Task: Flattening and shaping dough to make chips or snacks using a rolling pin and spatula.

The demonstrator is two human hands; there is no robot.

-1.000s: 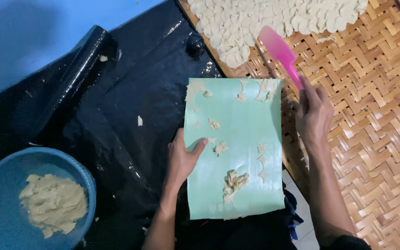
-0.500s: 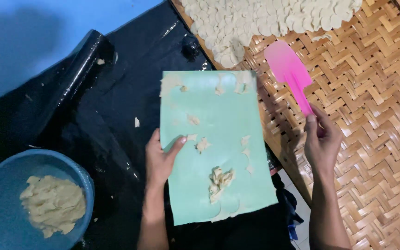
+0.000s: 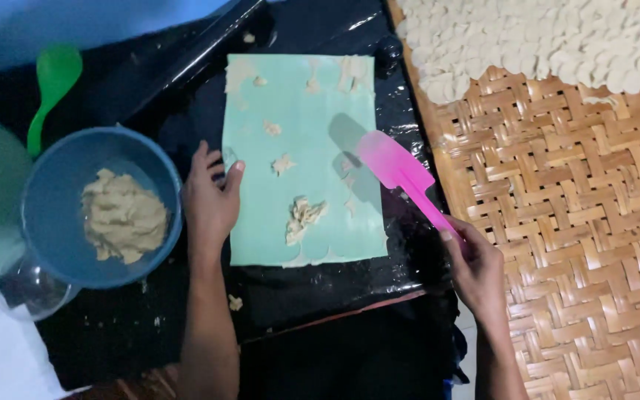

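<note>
Your left hand [image 3: 212, 204] pins the green mat [image 3: 301, 155] flat while your right hand [image 3: 475, 270] grips the pink spatula [image 3: 401, 174]; scraping dough scraps [image 3: 301, 218] toward you appears next.

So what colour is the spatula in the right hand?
Bright pink spatula, held by the right hand; head view.

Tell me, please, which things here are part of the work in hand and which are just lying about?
In use: pink spatula in right hand; green sheet under left hand; dough scraps.
Lying about: blue bowl, green spoon, woven tray, glass.
</note>
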